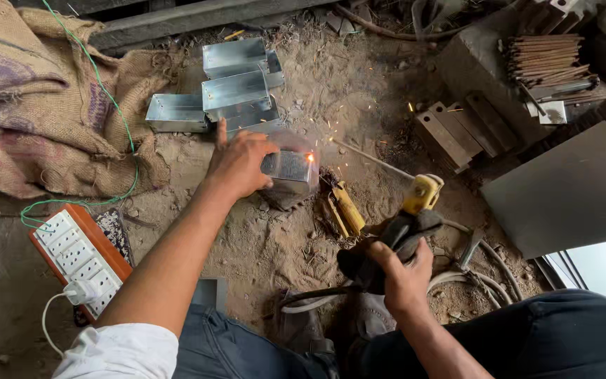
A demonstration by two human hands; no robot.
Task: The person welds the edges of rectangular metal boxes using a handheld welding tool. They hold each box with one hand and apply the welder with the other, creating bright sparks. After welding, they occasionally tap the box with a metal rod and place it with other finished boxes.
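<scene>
My left hand (238,163) presses on a small shiny metal box (290,170) lying on the dirt floor. A bright spark glows at the box's right corner, where the tip of a thin welding rod (373,160) touches it. My right hand (401,270) grips a yellow-headed electrode holder (421,194) wrapped in dark cloth, with the rod slanting up-left from it. Small sparks scatter above the rod.
Several finished metal boxes (236,88) lie beyond the left hand. Burlap sacks (43,98) fill the upper left. A white power strip (78,256) on an orange board sits lower left. A bundle of welding rods (545,60), metal bars (457,130) and a grey sheet (569,189) lie at right.
</scene>
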